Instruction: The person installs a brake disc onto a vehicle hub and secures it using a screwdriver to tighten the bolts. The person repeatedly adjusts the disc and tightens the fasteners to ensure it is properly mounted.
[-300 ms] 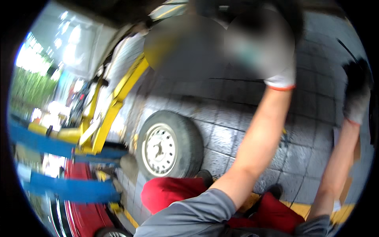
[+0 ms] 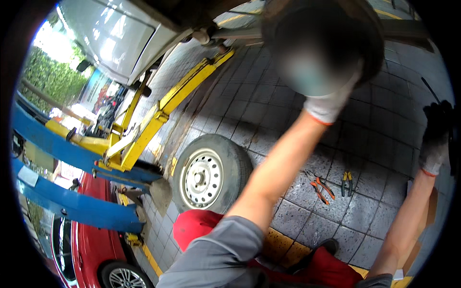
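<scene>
My left hand [image 2: 327, 104], in a white glove with an orange cuff, reaches up to a dark round wheel-hub part [image 2: 372, 45] under the raised vehicle. Its fingers and whatever they touch are lost in a blurred patch. At the far right edge, my right hand [image 2: 433, 144] wears a grey and black glove. It is closed round a thin dark rod [image 2: 430, 89] whose end sticks out above the fingers; the rest of it is hidden. On the tiles between my arms lie orange-handled pliers [image 2: 322, 190] and yellow-and-black-handled pliers [image 2: 346, 184].
A wheel with a white steel rim [image 2: 201, 178] stands left of my left arm. Beyond it, a yellow lift arm [image 2: 163, 113] extends from blue lift beams [image 2: 79, 206] under a white vehicle [image 2: 117, 41]. A red car [image 2: 96, 235] is at the lower left.
The view has shifted and sharpened, and both pliers now show plainly. My left hand appears slightly lower and further left, still at the hub. My right hand keeps hold of the rod.
</scene>
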Available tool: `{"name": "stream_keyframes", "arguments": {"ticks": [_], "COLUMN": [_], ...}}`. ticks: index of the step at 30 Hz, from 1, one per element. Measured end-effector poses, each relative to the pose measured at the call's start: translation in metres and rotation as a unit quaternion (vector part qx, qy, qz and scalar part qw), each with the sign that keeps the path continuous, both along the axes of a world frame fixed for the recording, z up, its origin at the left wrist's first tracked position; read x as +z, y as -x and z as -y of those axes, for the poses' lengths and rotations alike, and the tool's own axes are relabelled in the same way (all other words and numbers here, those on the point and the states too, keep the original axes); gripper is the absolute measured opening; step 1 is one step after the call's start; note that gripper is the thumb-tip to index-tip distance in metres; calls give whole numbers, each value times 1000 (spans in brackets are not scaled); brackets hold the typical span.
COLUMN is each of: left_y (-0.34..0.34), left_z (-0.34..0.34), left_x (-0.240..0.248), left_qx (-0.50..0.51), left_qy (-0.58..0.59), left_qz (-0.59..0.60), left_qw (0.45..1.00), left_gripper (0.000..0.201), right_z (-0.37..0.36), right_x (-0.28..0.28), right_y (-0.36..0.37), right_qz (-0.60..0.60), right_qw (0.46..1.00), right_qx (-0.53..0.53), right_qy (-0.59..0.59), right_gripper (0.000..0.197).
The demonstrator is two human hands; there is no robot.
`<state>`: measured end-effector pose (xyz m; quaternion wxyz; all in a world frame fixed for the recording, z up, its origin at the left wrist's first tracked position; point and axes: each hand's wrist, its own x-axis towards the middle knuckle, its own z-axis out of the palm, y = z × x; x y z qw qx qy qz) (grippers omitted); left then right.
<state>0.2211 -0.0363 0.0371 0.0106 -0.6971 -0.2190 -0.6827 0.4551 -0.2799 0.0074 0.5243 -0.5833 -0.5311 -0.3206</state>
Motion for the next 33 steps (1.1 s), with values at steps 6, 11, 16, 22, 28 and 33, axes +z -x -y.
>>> {"name": "stream_keyframes", "arguments": {"ticks": [6, 11, 16, 22, 28, 33], "left_y": [58, 50, 46, 58, 49, 46], "left_z": [-66, -80, -68, -59, -52, -51], "left_x": [68, 124, 127, 86, 36, 34], "left_qx": [-80, -203, -138, -118, -47, -104], "left_qy": [-408, -422, -492, -443, -295, -259], "left_qz": [-389, -602, -601, -402, -266, -248], "left_qw": [822, 647, 614, 793, 916, 928], "left_gripper": [71, 43, 32, 54, 63, 64], "right_z": [-13, -37, -53, -45, -52, -80], "right_x": [-46, -29, -13, 2, 38, 67], "right_y": [0, 35, 58, 92, 146, 187], "right_qz": [-249, -94, 22, -25, -154, 79], "right_qw": [961, 994, 975, 982, 950, 988], "right_qx": [105, -60, -218, -184, 218, 131], "right_qy": [-64, -14, 24, -27, -161, -25], "right_gripper": [39, 36, 24, 33, 26, 24]}}
